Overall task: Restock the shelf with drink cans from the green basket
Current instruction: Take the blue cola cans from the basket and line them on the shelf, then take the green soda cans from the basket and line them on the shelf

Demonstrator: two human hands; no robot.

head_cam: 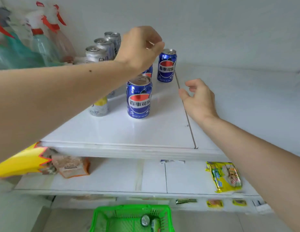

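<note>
Three blue cola cans stand in a row on the white top shelf [112, 131]: a near can [139, 99], a middle can [148, 72] mostly hidden behind my wrist, and a far can [166, 66]. My left hand [140, 47] hovers over the middle can with fingers loosely curled and nothing visible in them. My right hand [199, 99] hangs relaxed to the right of the cans and holds nothing. The green basket [99, 216] sits on the floor below, with a silver-topped can [145, 220] and a green can [155, 224] inside.
Silver cans [95, 53] line up behind my left forearm, and a yellow-and-white can [99, 106] shows under it. Spray bottles [40, 42] crowd the shelf's far left. The lower shelf holds snack bags [70, 166] and a yellow packet [224, 176]. A yellow tag [20, 161] hangs at left.
</note>
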